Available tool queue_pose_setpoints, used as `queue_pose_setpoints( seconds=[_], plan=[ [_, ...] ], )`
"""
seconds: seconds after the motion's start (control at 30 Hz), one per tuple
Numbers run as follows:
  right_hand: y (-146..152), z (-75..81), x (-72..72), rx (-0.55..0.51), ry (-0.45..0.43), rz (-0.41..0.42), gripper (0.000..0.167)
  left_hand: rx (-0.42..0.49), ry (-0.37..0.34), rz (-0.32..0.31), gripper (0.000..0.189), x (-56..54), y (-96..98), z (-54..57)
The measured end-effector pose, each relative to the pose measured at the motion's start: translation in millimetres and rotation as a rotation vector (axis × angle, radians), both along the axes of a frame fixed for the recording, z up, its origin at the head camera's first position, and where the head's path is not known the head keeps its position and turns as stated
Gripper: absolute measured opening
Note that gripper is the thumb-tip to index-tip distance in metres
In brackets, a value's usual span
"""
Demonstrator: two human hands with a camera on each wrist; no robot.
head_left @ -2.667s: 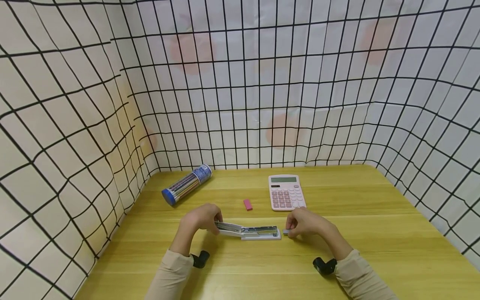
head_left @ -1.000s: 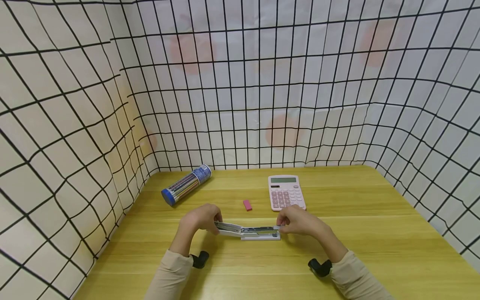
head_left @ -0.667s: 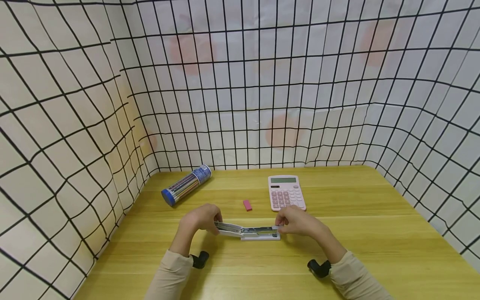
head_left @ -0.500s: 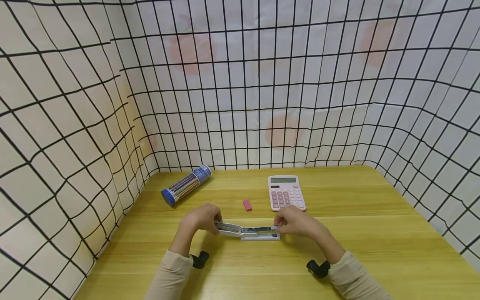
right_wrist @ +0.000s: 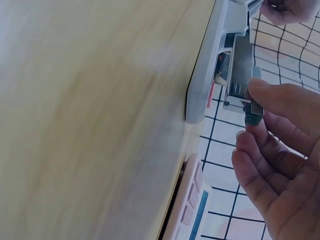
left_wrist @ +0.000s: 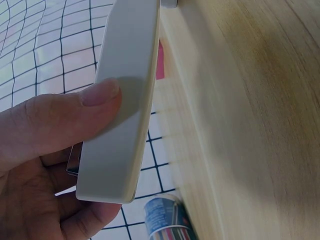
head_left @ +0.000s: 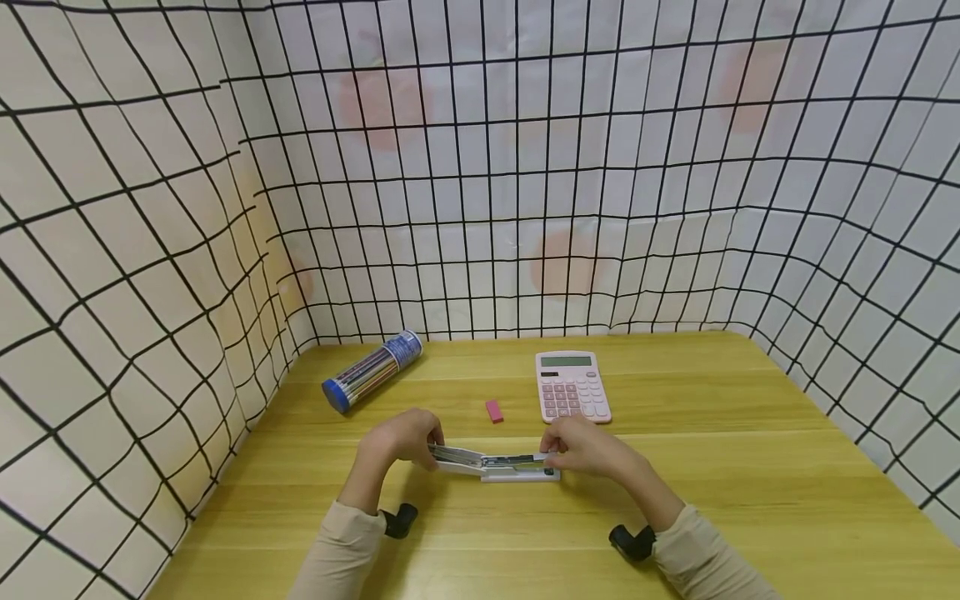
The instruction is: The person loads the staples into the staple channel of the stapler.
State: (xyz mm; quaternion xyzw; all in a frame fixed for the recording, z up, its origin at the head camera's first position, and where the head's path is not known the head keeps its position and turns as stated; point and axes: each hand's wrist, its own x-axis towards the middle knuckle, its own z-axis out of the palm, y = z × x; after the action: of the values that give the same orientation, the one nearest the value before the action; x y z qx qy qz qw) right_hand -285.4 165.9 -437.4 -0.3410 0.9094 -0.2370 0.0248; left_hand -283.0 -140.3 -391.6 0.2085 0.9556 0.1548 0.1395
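Note:
A white stapler [head_left: 517, 477] lies folded open on the table, its top tilted up to the left. My left hand [head_left: 405, 436] grips the raised top; in the left wrist view the thumb presses flat on the white cover [left_wrist: 125, 60]. At the stapler's right end, my right hand [head_left: 583, 447] pinches a short strip of staples [right_wrist: 254, 116] between thumb and index finger. In the right wrist view the strip is at the end of the metal magazine [right_wrist: 241, 65], partly hidden by the thumb, while the other fingers are loosely bent.
A pink calculator [head_left: 573, 387] lies just behind my right hand. Behind the stapler is a small pink eraser [head_left: 494, 411]. A clear tube of pencils [head_left: 372, 372] with a blue end lies at the back left. Grid-patterned cloth [head_left: 517, 208] encloses the table's back and sides.
My right hand has moved left with the staple strip, from beside the stapler to over its magazine end, edging further left lately. The left hand stays on the stapler's top.

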Motion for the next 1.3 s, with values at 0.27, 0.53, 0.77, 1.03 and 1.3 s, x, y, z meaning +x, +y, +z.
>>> queue_pose_setpoints(
  seconds=[0.27, 0.53, 0.77, 1.03, 1.3],
  plan=[
    [-4.1, -1.9, -0.3, -0.019, 0.002, 0.007, 0.005, 0.002, 0.001, 0.000, 0.022, -1.4, -0.4, -1.9],
    [-7.9, -4.1, 1.1, -0.024, -0.007, -0.003, 0.006, 0.003, 0.004, 0.000, 0.023, -1.0, -0.6, -3.4],
    [-8.3, -4.6, 2.2, -0.030, 0.001, -0.008, 0.007, -0.002, 0.007, -0.003, 0.023, -1.9, -0.3, -3.2],
    [-5.9, -3.2, 2.6, -0.041, -0.031, -0.006, 0.008, 0.000, 0.008, -0.006, 0.023, -1.1, -0.6, -2.3],
    [-3.6, -5.0, 0.5, -0.034, -0.029, -0.002, 0.010, 0.000, 0.012, -0.002, 0.023, 1.0, -0.7, -1.3]
  ],
)
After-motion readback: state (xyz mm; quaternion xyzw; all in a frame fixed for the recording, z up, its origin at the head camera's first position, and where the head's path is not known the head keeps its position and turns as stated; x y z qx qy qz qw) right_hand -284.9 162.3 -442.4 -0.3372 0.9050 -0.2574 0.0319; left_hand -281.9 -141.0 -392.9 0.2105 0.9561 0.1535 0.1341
